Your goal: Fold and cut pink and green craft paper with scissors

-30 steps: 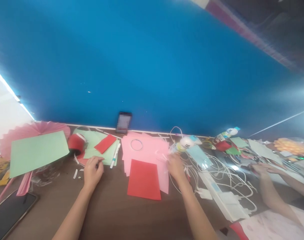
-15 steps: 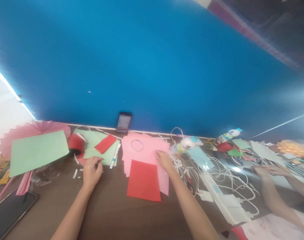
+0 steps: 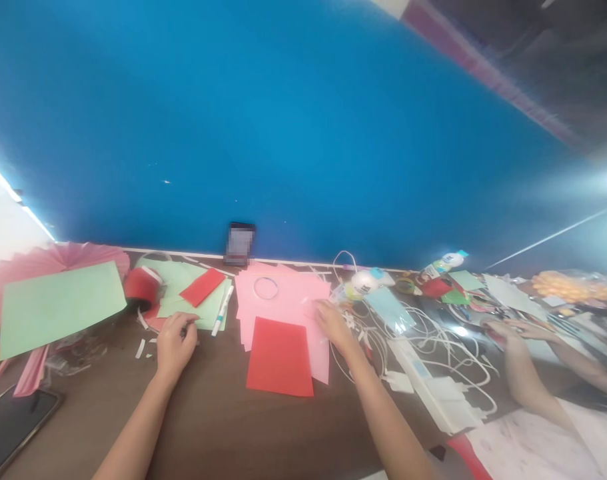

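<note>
My left hand (image 3: 177, 347) is curled on the table at the near edge of the light green sheets (image 3: 176, 273). A small dark thing shows among its fingers, too small to name. My right hand (image 3: 333, 327) rests on the right side of the pink sheets (image 3: 288, 287), its fingers loosely bent and slightly apart. Between the hands, a red paper square (image 3: 280, 357) overlaps the near part of the pink sheets. A thin ring (image 3: 266, 288) lies on the pink stack. A white marker (image 3: 223, 311) and a red paper strip (image 3: 202, 287) lie on the green sheets.
At left are a pink folded-paper fan (image 3: 58, 257), a green sheet (image 3: 63, 307), a red roll (image 3: 142, 288) and a phone (image 3: 18, 427). White cables and a power strip (image 3: 428, 387) lie at right, with a glue bottle (image 3: 368, 280) behind. Another person's hands (image 3: 513, 330) work farther right.
My view has turned slightly right, so everything sits a little farther left in the picture. Both hands keep nearly the same places beside the papers.
</note>
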A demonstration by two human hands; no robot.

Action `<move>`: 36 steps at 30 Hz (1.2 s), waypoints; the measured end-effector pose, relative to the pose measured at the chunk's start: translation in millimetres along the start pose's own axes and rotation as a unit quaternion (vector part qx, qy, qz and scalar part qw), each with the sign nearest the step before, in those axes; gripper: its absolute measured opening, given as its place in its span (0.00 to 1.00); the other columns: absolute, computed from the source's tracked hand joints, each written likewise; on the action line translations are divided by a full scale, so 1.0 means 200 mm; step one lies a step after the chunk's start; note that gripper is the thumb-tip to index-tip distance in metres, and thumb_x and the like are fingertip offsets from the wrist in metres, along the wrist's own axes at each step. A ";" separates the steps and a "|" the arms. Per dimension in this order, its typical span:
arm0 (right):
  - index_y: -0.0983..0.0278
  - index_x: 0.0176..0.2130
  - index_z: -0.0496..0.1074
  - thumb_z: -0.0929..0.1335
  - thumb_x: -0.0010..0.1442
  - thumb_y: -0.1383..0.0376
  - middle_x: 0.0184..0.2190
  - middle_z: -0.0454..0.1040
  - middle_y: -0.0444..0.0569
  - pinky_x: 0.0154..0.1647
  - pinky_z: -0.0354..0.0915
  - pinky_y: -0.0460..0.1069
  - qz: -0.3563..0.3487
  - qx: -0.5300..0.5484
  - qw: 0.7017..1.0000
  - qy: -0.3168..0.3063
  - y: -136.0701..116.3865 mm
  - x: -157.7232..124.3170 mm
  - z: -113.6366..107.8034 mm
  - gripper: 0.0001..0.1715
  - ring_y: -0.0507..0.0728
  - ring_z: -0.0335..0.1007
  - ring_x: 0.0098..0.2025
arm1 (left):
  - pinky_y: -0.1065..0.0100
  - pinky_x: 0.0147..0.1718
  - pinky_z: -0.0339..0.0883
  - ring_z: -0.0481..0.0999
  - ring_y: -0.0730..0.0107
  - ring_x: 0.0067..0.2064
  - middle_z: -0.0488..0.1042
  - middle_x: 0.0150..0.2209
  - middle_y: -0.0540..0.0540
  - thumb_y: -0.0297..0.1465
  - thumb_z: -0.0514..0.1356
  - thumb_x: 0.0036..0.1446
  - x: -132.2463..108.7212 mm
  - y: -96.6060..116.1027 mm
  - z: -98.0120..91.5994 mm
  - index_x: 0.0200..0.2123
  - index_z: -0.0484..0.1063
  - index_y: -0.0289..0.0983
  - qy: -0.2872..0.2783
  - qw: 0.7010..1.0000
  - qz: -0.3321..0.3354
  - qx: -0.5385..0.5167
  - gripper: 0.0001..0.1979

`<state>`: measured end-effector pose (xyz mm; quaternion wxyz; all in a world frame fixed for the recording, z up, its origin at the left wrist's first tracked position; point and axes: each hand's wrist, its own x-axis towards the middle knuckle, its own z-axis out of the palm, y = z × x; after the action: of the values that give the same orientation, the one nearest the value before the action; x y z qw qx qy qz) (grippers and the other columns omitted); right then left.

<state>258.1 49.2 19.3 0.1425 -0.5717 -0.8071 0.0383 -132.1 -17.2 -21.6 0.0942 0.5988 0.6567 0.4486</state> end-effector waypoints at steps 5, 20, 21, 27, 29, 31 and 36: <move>0.65 0.48 0.67 0.58 0.57 0.72 0.48 0.69 0.53 0.52 0.56 0.51 -0.002 -0.071 0.994 -0.079 -0.09 0.13 0.08 0.20 0.56 0.64 0.49 | 0.69 0.32 0.62 0.69 0.67 0.33 0.72 0.30 0.47 0.25 0.50 0.48 0.00 0.00 0.00 0.29 0.71 0.37 -0.003 1.000 -0.013 -0.007 0.10; 0.66 0.27 0.70 0.59 0.54 0.74 0.29 0.71 0.50 0.40 0.56 0.49 0.028 -0.107 0.988 -0.112 0.10 -0.14 -0.13 0.13 0.56 0.65 0.35 | 0.68 0.32 0.61 0.69 0.67 0.32 0.72 0.30 0.48 0.26 0.50 0.49 0.00 0.00 -0.01 0.29 0.71 0.37 -0.011 1.000 -0.010 -0.001 0.10; 0.66 0.27 0.70 0.59 0.54 0.74 0.29 0.71 0.50 0.42 0.55 0.49 0.030 -0.108 0.988 -0.105 0.10 -0.15 -0.13 0.13 0.56 0.65 0.36 | 0.69 0.32 0.61 0.69 0.67 0.32 0.72 0.30 0.48 0.26 0.50 0.49 0.00 0.00 -0.01 0.29 0.71 0.37 -0.011 1.000 -0.010 0.000 0.10; 0.65 0.32 0.70 0.60 0.55 0.72 0.37 0.70 0.52 0.45 0.55 0.51 0.010 -0.106 0.991 -0.076 0.05 -0.10 -0.09 0.11 0.57 0.62 0.42 | 0.68 0.33 0.62 0.69 0.67 0.32 0.72 0.29 0.48 0.27 0.50 0.49 0.00 -0.01 -0.01 0.29 0.71 0.37 -0.008 1.000 -0.006 0.002 0.09; 0.65 0.32 0.70 0.60 0.56 0.70 0.41 0.68 0.53 0.48 0.53 0.52 0.011 -0.107 0.991 -0.079 0.03 -0.06 -0.06 0.11 0.58 0.59 0.45 | 0.68 0.33 0.62 0.69 0.67 0.32 0.72 0.29 0.48 0.27 0.50 0.49 0.00 -0.01 -0.01 0.29 0.71 0.37 -0.006 1.000 -0.007 0.005 0.09; 0.65 0.33 0.70 0.60 0.57 0.69 0.44 0.67 0.54 0.51 0.52 0.54 0.020 -0.108 0.991 -0.080 0.02 -0.04 -0.02 0.10 0.59 0.57 0.49 | 0.68 0.34 0.62 0.69 0.67 0.32 0.72 0.30 0.48 0.26 0.51 0.49 0.00 -0.01 -0.01 0.29 0.71 0.37 -0.006 1.000 -0.007 0.006 0.09; 0.67 0.35 0.70 0.59 0.57 0.72 0.50 0.63 0.59 0.55 0.46 0.60 0.046 -0.110 0.989 -0.082 0.03 -0.03 0.05 0.12 0.62 0.50 0.56 | 0.68 0.34 0.62 0.69 0.67 0.32 0.72 0.30 0.47 0.27 0.51 0.49 0.00 -0.01 -0.01 0.29 0.71 0.37 -0.007 1.000 -0.005 0.003 0.09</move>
<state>261.6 46.4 6.5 0.0102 -0.6152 -0.7883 0.0030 -134.7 -17.9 -22.7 0.0991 0.5990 0.6606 0.4416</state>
